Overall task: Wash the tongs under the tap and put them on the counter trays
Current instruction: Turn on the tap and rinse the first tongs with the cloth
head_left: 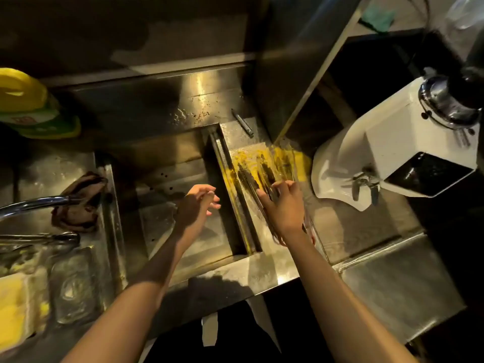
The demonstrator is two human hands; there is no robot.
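Steel tongs [250, 183]: centre right of the frame, lying lengthwise in the clear tray [243, 155] on the counter, with their far ends pointing toward the top of the frame.
Right hand [284, 205]: my fingers bend down over the near half of the tongs and grip them. I hold low and flat, I judge, so they settle inside the tray and not across its rim.
Left hand [200, 205]: over the sink basin [162, 224], fingers loosely curled round nothing and touching nothing, probably so the drips fall in the basin.
Tap [34, 203]: at the left edge, its spout curving toward a brown cloth [78, 205]. I see no water running.
Other tongs [57, 238]: lower left, below the tap, well apart from my hands. They are likely waiting their turn.
Stage: this pair looks washed and is at the placing step.
Hard to make out: the tray is blurred and yellow-tinted, and its rim is hard to trace. I cannot tell whether the tongs already rest on its floor, or how many pairs the dark bars make. My palm hides their near end.
Cut off: the white machine [392, 153] runs out of the frame at the right.
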